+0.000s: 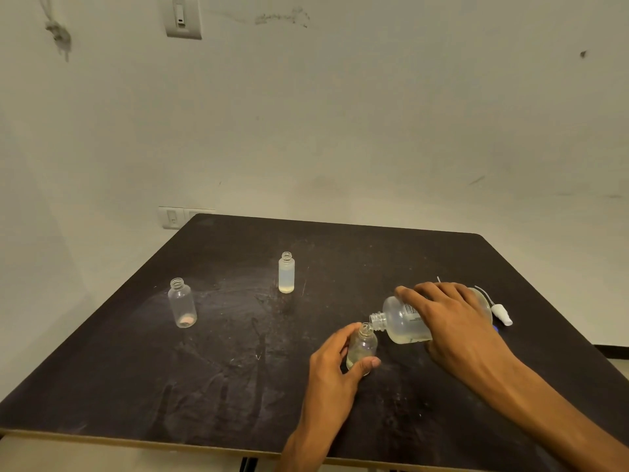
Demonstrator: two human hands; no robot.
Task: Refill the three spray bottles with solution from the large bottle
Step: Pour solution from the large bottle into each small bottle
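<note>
My right hand (449, 321) grips the large clear bottle (405, 323), tipped on its side with its open neck at the mouth of a small clear spray bottle (362, 347). My left hand (335, 362) holds that small bottle upright on the dark table (238, 369); a little pale liquid lies in its bottom. A frosted small bottle (286, 272) stands uncapped at the table's middle, with a thin yellowish layer at its base. At the left stands a clear round-shouldered bottle (182, 303), uncapped, with a trace of liquid.
A white spray cap with its thin tube (500, 310) lies on the table right of the large bottle, beside a small blue object (495, 328). The table's back edge meets a pale wall with sockets (175, 217).
</note>
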